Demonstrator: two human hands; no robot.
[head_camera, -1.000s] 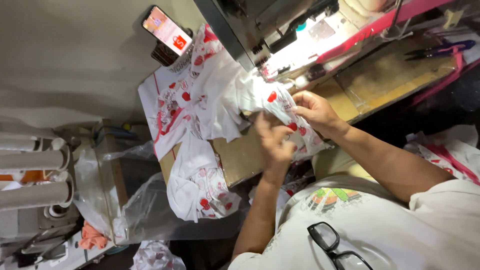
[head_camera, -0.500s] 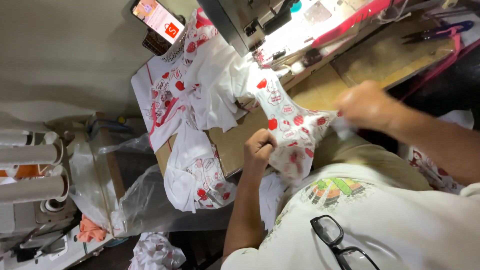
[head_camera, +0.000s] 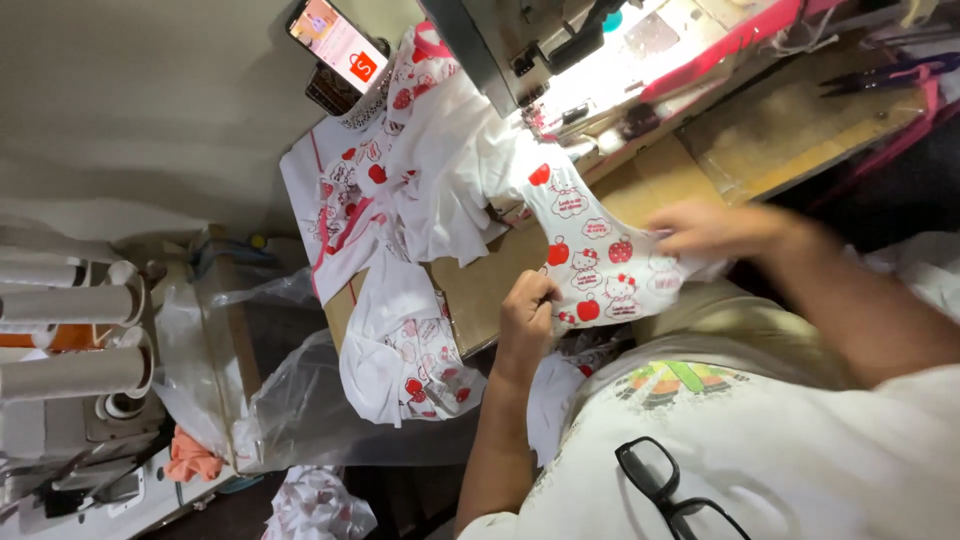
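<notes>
A white fabric piece with red apple and cartoon prints (head_camera: 590, 255) lies stretched across the wooden sewing table (head_camera: 490, 290). My left hand (head_camera: 527, 310) is closed on its near edge at the table's front. Motion blurs my right hand (head_camera: 715, 230), which grips the fabric's right end and pulls it taut. More of the same printed fabric (head_camera: 400, 200) is heaped at the table's far left, hanging over the edge. The sewing machine (head_camera: 560, 50) stands just beyond the fabric.
A phone with a lit screen (head_camera: 337, 42) leans behind the fabric heap. Black scissors (head_camera: 880, 75) lie on the table at the far right. Large thread cones (head_camera: 70, 330) and clear plastic bags (head_camera: 290, 400) stand at the left. Glasses (head_camera: 670, 490) hang on my shirt.
My right hand swept from the fabric's middle out to the right, drawing the printed piece flat. My left hand dropped to the table's front edge and stayed closed on the fabric.
</notes>
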